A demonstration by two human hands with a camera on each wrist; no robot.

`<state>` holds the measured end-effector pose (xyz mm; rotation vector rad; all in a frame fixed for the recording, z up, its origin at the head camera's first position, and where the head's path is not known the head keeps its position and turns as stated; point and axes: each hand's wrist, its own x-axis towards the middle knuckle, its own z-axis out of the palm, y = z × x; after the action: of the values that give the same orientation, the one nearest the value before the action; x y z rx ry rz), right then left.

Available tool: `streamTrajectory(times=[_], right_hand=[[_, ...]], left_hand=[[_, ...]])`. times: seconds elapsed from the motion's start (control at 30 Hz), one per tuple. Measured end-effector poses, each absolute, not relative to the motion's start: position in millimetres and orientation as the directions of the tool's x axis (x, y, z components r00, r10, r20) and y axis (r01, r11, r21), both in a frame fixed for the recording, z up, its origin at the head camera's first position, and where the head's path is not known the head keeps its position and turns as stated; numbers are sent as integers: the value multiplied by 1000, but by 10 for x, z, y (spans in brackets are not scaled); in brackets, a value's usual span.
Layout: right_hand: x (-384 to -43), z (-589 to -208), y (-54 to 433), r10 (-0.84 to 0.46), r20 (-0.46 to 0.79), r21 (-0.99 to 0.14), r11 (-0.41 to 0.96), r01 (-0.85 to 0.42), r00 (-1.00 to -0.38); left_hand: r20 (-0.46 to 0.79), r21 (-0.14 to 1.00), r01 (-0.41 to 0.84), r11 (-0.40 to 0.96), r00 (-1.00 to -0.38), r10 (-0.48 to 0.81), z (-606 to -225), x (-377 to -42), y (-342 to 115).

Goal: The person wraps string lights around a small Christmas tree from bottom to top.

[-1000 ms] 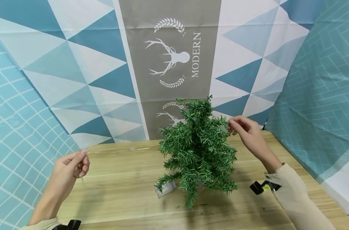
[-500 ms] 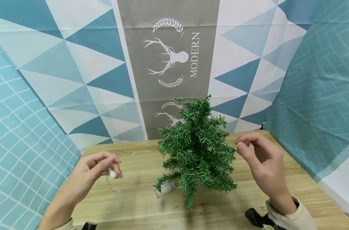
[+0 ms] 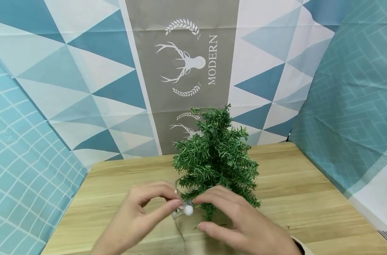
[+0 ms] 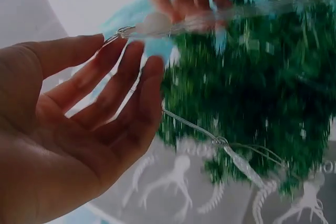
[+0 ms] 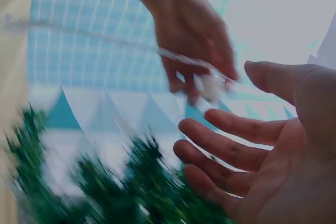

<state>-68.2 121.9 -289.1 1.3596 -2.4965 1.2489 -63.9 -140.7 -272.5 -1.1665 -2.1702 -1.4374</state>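
Observation:
In the head view both hands meet in front of a small green artificial Christmas tree (image 3: 218, 156). My left hand (image 3: 139, 217) pinches a thin clear string-light wire between thumb and index finger. Close by those fingertips, a white ball (image 3: 188, 210) sits on this wire. More wire (image 4: 191, 124) runs behind the left fingers, past the tree, in the left wrist view. The right hand (image 3: 241, 219) reaches toward the ball with thumb and fingers spread apart. Between the right thumb and fingers there is a gap in the right wrist view, with the ball (image 5: 211, 87) just beyond.
The tree stands on a wooden table (image 3: 276, 170), and small dark bits lie on the tabletop. Behind it hangs a patterned cloth (image 3: 113, 85) with triangles and deer heads; blue cloths (image 3: 24, 159) close off both sides.
The left hand has moved right, carrying the wire and white ball to the tree's front. From the tree's right side, the right hand has come down and left to meet it.

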Motion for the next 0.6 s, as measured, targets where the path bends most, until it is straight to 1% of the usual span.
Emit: streamTrajectory(times=[0.03, 0.1, 0.17, 0.2, 0.3, 0.4, 0.47, 0.53, 0.6], right_hand=[[-687, -2914, 1187, -712, 342, -686, 257, -681, -613], [-697, -2952, 1142, -752, 289, -773, 181, -608, -592], [-708, -2979, 1116, -768, 263, -822, 139, -553, -584], [-717, -2991, 1110, -770, 287, -816, 115, -566, -570], [-743, -3012, 1121, -748, 408, -740, 64, -669, -524], [-757, -3021, 1153, -703, 555, -612, 17, -791, -444], [-750, -3019, 1171, -684, 591, -605, -25, -796, -428], [-754, -3021, 1166, -664, 634, -602, -103, -792, -395], [-763, -3011, 1150, -658, 649, -650, -219, -728, -382]], left_hand=[[661, 592, 789, 166, -593, 459, -2743, -624, -1346], [720, 519, 837, 171, -537, 439, -2783, -597, -1245], [758, 468, 865, 179, -497, 421, -2823, -583, -1169], [772, 445, 877, 183, -479, 418, -2837, -581, -1141], [794, 373, 901, 220, -433, 426, -2853, -579, -1094], [806, 314, 917, 245, -394, 441, -2839, -564, -1087], [818, 288, 923, 256, -376, 435, -2824, -550, -1089], [838, 263, 929, 262, -355, 416, -2809, -544, -1080], [855, 250, 925, 287, -349, 383, -2795, -550, -1065]])
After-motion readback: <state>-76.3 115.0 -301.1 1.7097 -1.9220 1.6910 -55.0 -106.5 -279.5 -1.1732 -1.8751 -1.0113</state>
